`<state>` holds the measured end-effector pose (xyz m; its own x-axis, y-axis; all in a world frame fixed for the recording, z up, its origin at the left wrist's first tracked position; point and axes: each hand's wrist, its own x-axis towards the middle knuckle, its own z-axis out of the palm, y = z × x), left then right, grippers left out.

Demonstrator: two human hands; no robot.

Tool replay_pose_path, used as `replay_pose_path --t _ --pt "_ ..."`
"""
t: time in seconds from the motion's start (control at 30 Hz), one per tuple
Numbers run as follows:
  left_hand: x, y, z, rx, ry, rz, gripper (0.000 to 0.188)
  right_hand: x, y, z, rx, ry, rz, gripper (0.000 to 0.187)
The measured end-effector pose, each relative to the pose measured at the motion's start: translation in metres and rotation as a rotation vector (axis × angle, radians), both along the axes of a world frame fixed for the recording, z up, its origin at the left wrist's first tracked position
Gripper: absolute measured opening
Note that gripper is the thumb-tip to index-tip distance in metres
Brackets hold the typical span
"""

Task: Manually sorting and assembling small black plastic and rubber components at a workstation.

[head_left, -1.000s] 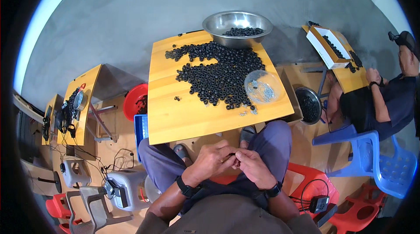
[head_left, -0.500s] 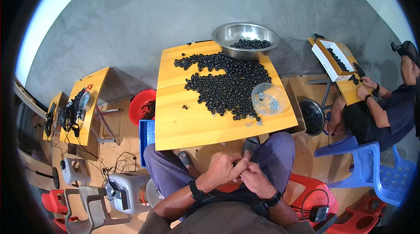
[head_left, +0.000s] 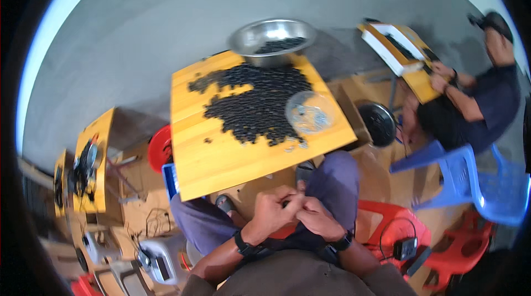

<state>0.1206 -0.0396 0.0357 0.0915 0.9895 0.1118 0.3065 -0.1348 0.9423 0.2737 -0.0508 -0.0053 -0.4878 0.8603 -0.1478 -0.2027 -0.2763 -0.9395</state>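
A small black part (head_left: 286, 203) is located between the fingers of the left hand (head_left: 273, 211), above the lap and off the near edge of the table (head_left: 221, 169). The left hand is closed, with thumb and forefinger pinching the part. The right hand (head_left: 321, 219) is curled and meets the left at the fingertips; motion blur and overlap hide its grip, so whether it also holds the part cannot be told.

The table carries a broad spread of black pieces (head_left: 254, 108). A clear round container (head_left: 326, 112) containing small silvery pieces stands at the right of the spread; more silvery bits lie just beside it. A metal bowl (head_left: 241, 40), partly filled with black pieces, sits at the far edge.

On the floor, a red basin (head_left: 159, 146) is positioned left of the table and a dark basin (head_left: 381, 127) right. Farther right, a co-worker (head_left: 492, 108) sits at a second table (head_left: 423, 87) bearing a white-sided box (head_left: 381, 52).
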Motion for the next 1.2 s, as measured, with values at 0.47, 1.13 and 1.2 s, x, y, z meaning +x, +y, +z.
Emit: replay_pose_path --t 0.47,1.13,1.2 --pt "-0.016 -0.003 0.09 0.472 -0.019 -0.281 0.027 0.12 0.061 0.015 0.169 -0.189 -0.644 0.02" --pt "-0.036 -0.027 0.174 1.145 -0.352 -0.568 0.013 0.208 0.192 -0.084 -0.09 -0.042 -0.993 0.022" --pt "-0.041 -0.027 0.162 1.274 -0.349 -0.385 0.015 0.189 0.163 -0.058 -0.062 -0.012 -1.002 0.021"
